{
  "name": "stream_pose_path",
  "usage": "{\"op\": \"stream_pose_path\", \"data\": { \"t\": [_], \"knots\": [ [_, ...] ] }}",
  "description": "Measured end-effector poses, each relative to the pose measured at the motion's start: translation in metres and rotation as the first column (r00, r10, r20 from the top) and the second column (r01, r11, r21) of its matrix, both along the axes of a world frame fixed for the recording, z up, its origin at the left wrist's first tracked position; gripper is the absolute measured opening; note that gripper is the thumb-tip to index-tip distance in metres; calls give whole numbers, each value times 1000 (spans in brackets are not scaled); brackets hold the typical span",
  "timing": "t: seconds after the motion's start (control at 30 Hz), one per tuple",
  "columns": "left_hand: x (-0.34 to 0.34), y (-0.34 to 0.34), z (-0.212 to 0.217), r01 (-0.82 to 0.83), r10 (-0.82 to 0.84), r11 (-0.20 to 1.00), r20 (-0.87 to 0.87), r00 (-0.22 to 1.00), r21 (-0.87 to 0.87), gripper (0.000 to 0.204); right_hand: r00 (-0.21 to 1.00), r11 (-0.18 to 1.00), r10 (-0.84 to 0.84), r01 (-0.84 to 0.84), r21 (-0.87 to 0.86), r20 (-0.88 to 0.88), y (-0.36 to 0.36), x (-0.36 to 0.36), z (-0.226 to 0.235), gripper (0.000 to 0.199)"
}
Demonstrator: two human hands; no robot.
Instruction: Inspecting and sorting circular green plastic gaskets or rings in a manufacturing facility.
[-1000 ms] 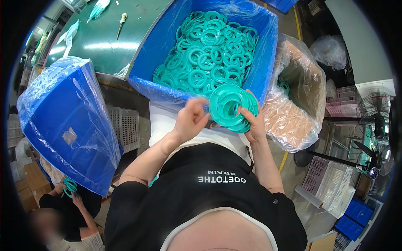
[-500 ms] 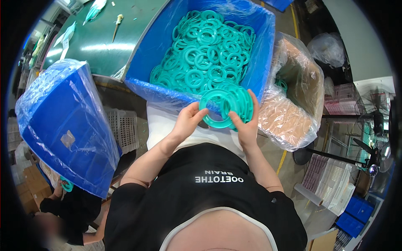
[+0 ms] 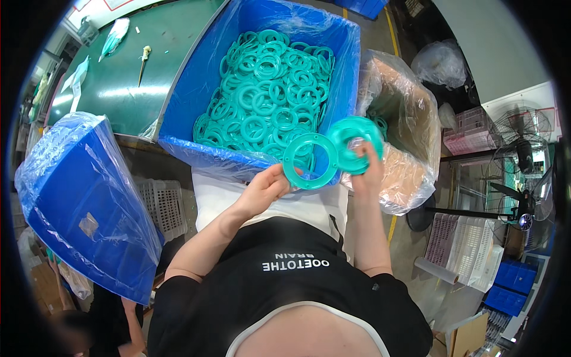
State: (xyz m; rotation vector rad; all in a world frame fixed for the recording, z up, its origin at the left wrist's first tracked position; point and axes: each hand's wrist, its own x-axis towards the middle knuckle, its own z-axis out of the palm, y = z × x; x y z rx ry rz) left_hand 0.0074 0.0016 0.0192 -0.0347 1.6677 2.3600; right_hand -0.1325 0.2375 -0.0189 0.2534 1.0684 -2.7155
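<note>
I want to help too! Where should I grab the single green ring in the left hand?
Probably the flat rim of the single teal ring, pinched at its lower left edge as the left hand does. Its thin band and open middle suit a thumb-and-finger pinch.

Teal rings – blue liner, green table, seemingly brown carton under clear plastic.

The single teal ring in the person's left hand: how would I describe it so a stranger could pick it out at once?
Start at the big blue plastic-lined bin heaped with teal rings. Just in front of its near edge, the left hand pinches one flat teal ring by its rim. Unlike the heaped ones, it is held up alone, facing the camera, beside the stack of rings gripped by the right hand.
</note>
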Motion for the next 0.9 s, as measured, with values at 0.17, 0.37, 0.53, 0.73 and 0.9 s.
{"op": "stream_pose_path", "data": {
  "t": [0.17, 0.37, 0.53, 0.73, 0.9],
  "knots": [
    [-39, 7, -28, -160, 166, 986, 146, 975, -52, 27, 981, 934, 4, 65, 352, -193, -39, -15, 2, 37],
    [-67, 19, -64, -295, 346, 926, 213, 914, -236, 14, 958, 762, 267, -147, 631, -100, -99, 13, -41, 59],
    [-61, 9, -52, -239, 269, 960, 251, 930, -143, 18, 917, 832, 336, -181, 525, -216, -104, 21, -17, 61],
    [-39, -25, -18, -226, 159, 886, 194, 968, 405, 23, 967, 852, 227, -140, 504, -115, -88, 15, -16, 60],
    [-27, -37, -12, -98, 13, 893, 191, 981, 440, 23, 948, 895, 316, -284, 344, -38, -83, 18, 9, 56]
  ]
}}
